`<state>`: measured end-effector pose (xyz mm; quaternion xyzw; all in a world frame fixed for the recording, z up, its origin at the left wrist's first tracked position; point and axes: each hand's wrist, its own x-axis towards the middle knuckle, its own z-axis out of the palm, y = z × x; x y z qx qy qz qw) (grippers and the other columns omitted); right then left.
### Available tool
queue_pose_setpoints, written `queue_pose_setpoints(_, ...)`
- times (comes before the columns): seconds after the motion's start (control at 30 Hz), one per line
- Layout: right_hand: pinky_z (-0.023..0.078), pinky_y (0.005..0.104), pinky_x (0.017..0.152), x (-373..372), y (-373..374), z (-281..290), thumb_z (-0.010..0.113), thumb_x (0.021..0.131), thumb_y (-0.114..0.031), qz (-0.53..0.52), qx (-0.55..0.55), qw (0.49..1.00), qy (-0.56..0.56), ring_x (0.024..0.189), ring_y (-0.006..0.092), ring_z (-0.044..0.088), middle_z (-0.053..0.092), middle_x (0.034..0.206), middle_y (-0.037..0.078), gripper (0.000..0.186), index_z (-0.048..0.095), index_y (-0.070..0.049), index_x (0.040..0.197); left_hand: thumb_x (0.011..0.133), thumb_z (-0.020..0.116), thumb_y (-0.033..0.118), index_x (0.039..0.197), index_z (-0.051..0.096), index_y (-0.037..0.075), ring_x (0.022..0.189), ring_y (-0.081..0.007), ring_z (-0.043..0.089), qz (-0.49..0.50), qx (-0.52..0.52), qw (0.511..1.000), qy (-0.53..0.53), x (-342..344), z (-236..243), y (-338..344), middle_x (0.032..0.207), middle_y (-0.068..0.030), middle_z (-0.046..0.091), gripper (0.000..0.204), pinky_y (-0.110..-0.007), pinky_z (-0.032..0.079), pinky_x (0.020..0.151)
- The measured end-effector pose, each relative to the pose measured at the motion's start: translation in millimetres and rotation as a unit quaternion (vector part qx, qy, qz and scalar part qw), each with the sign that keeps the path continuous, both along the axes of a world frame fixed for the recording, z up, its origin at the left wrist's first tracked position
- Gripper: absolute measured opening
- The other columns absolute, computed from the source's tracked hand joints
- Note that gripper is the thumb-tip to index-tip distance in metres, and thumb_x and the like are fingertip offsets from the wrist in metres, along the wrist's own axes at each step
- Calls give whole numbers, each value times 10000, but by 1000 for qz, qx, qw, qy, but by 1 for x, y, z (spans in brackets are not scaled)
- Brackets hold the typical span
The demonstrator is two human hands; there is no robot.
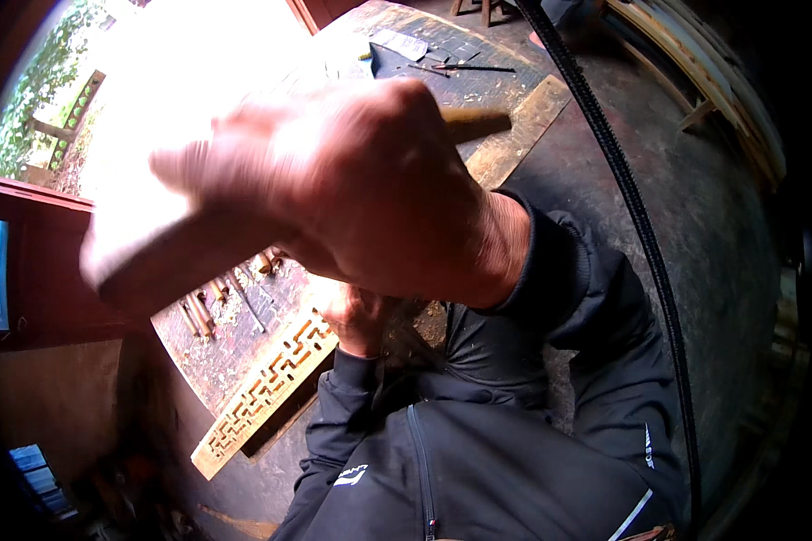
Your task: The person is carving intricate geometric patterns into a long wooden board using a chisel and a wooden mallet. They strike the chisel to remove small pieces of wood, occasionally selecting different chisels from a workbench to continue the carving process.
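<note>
My right hand point(379, 180) is raised close to the camera, its fingers wrapped round a wooden mallet. The mallet point(176, 257) has a thick block-like head on the left, smeared by motion, and its pale handle end pokes out past the knuckles. Below it, my left hand point(356, 317) is closed at the upper end of a light wooden board point(271, 386) carved with a pierced angular lattice pattern. What the left fingers hold is hidden behind the right hand. The board slants along the near edge of a dark workbench point(194, 365).
Several chisels point(200, 314) lie on the bench among wood shavings, left of the board. Pencils point(474, 68) and a paper sheet point(399, 43) rest at the far end. A flat wooden strip point(523, 126) edges the bench. A black cord point(622, 171) crosses the view; boards point(704, 81) lean at right.
</note>
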<state>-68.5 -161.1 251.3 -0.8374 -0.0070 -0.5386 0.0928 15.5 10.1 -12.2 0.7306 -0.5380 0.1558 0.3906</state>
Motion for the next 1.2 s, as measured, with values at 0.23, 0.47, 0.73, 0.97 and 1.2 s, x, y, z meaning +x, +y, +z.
queue_pose_setpoints(0.23, 573, 370, 683, 0, -4, -11, 841, 806, -240, -86, -179, 980, 16, 795, 173, 689, 605, 754, 17, 170, 716, -125, 819, 933, 863, 277, 1220, 787, 27, 740, -379, 734, 15, -38, 999, 29, -7, 2, 2, 916, -200, 768, 388, -461, 567, 689)
queue_pose_setpoints(0.47, 580, 358, 690, -8, 3, -19, 818, 805, -285, -99, -158, 981, 58, 806, 187, 724, 687, 830, 31, 205, 760, -141, 938, 964, 748, 62, 1169, 782, 14, 759, -382, 743, 18, -86, 994, 71, -15, 31, -6, 929, -207, 785, 213, -448, 572, 720)
queue_pose_setpoints(0.73, 627, 353, 771, -14, 9, -14, 781, 839, -345, -108, -161, 974, 115, 927, 213, 775, 747, 976, 21, 391, 836, -214, 1203, 909, 851, 148, 1012, 789, 24, 726, -407, 702, -1, -89, 990, 112, 2, -6, 3, 823, -156, 758, 173, -476, 529, 701)
queue_pose_setpoints(0.97, 617, 350, 744, -18, 9, -13, 776, 850, -330, -88, -141, 979, 117, 895, 205, 762, 730, 947, 8, 347, 834, -218, 1174, 905, 869, 201, 968, 805, 30, 689, -366, 715, -1, -96, 989, 115, -2, -2, 1, 793, -154, 758, 193, -439, 537, 667)
queue_pose_setpoints(1.2, 612, 361, 690, -13, 6, -6, 793, 846, -324, -109, -112, 985, 66, 841, 200, 763, 723, 902, -8, 354, 836, -228, 1184, 918, 886, 261, 969, 777, 67, 682, -393, 689, 8, -59, 997, 45, -1, 1, -2, 780, -152, 722, 228, -446, 524, 649)
